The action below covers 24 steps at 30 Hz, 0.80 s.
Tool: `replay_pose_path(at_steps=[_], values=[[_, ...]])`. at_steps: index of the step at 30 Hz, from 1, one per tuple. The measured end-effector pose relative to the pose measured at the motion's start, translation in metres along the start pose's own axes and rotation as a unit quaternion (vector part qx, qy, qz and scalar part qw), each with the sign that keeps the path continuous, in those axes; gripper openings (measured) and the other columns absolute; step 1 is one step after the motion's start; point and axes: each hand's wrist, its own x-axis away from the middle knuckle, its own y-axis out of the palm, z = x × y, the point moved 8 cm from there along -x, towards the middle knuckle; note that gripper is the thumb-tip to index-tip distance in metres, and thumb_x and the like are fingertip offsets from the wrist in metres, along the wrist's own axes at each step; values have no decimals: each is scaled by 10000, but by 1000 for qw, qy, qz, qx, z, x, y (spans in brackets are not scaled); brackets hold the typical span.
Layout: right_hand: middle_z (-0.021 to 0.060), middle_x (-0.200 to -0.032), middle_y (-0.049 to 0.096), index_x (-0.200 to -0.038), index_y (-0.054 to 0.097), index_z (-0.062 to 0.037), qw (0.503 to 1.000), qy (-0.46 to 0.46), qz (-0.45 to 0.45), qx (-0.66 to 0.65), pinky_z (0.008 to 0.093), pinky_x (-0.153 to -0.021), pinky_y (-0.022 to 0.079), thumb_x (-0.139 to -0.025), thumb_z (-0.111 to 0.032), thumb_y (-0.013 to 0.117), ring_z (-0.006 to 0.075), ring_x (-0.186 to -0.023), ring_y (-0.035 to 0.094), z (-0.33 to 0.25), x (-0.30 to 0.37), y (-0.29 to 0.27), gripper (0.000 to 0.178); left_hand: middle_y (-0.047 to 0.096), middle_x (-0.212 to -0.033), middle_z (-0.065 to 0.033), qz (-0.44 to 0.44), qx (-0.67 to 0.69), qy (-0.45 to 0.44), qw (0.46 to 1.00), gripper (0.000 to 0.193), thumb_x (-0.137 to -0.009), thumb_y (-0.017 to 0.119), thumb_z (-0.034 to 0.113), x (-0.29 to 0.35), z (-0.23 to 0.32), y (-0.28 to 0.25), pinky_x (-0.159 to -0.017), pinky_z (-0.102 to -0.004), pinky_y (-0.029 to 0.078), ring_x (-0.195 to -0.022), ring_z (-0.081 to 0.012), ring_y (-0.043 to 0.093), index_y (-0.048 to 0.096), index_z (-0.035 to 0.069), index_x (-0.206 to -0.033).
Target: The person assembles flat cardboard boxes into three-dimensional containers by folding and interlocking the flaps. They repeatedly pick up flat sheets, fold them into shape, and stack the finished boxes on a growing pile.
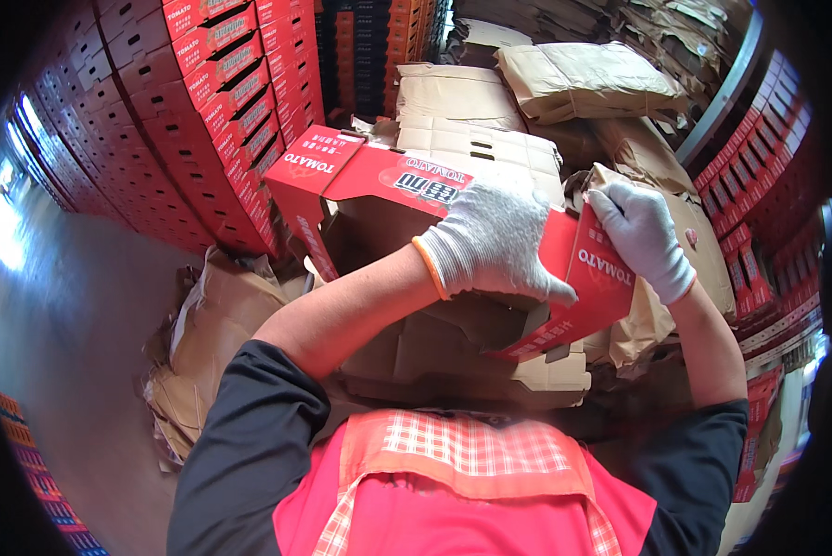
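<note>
A red cardboard box (365, 176) with white printing is in front of me, partly folded into shape, its brown inside showing through the open side. My left hand (499, 236), in a white knitted glove with an orange cuff edge, grips the long wall near its right end. Its thumb stretches toward the corner, while the other fingers are partly hidden. My right hand (643, 232), also gloved, is closed over the top edge of the box's right end panel. Beneath the box lies flat brown cardboard (416, 361).
Tall stacks of red boxes (221, 102) stand at the left, with more red boxes (754, 185) on the right. Beyond my hands lie paper-wrapped bundles (587, 79) and brown cardboard sheets (476, 139). Crumpled brown paper (216, 334) sits by the grey floor (101, 306) at left.
</note>
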Motion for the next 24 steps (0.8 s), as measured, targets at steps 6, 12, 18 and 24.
replay_pose_path(at_steps=[6, 12, 18, 24], values=[[181, -660, 621, -673, 588, -42, 955, -221, -50, 191, 439, -625, 500, -935, -256, 591, 346, -626, 625, -29, -9, 17, 338, 636, -909, -225, -64, 22, -10, 998, 893, -601, 701, 776, 8, -3, 10, -828, -436, 484, -893, -356, 632, 639, -49, -937], [215, -811, 688, -782, 681, -6, 980, -48, -137, 137, 440, -751, 525, -914, -239, 508, 378, -796, 676, -15, -53, 75, 319, 623, -1075, -248, -36, 41, -46, 997, 1047, -629, 700, 780, 15, -9, 10, -906, -452, 466, -1053, -384, 592, 562, -102, -1176], [128, -911, 669, -1100, 682, -66, 971, -100, -121, -180, 365, -813, 522, -787, -280, 750, 255, -869, 662, -52, -33, 59, 385, 467, -1429, -267, 248, 197, -65, 946, 671, -932, 623, 494, 31, -42, -22, -1009, -427, 463, -1223, -406, 558, 439, 135, -1469], [213, -1125, 659, -1292, 600, -67, 976, -152, -75, -135, 374, -906, 520, -693, -205, 710, 347, -1016, 655, -66, -28, 57, 625, 661, -1224, -188, 245, 276, -70, 927, 394, -1046, 420, 187, 98, -58, -40, -976, -375, 491, -1136, -292, 632, 573, -75, -1298]])
